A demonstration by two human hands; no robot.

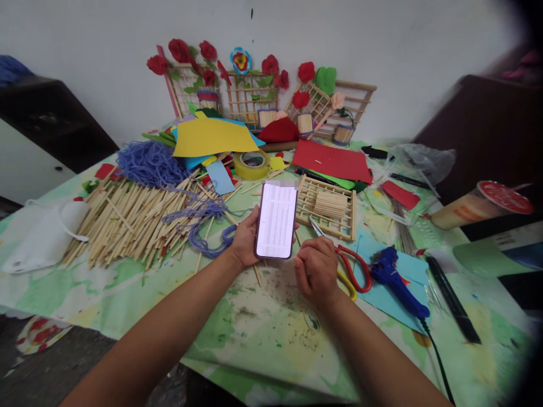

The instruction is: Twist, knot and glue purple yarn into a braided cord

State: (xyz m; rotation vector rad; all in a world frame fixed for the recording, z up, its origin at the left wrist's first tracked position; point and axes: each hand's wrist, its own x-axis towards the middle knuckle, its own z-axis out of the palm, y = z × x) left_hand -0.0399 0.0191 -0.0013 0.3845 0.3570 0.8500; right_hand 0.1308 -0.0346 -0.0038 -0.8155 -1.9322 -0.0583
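Observation:
A smartphone (276,220) with a lit white screen of small text rests upright in my left hand (246,240), its fingers wrapped round the edges. The text is too small to read. My right hand (318,268) is curled into a loose fist just right of the phone, and nothing shows in it. Behind that fist lie scissors (360,268) with red and yellow handles, their middle hidden by the hand. Past them sits a small stick lattice (352,212) bearing a panel of short sticks (331,204).
Wooden sticks (127,226) and purple yarn (150,163) are heaped left. A blue glue gun (399,282) with a cord lies right, near a lidded drink cup (479,204). Yellow tape (240,167), a red sheet (333,161) and flower-decked lattices (254,90) are farther back.

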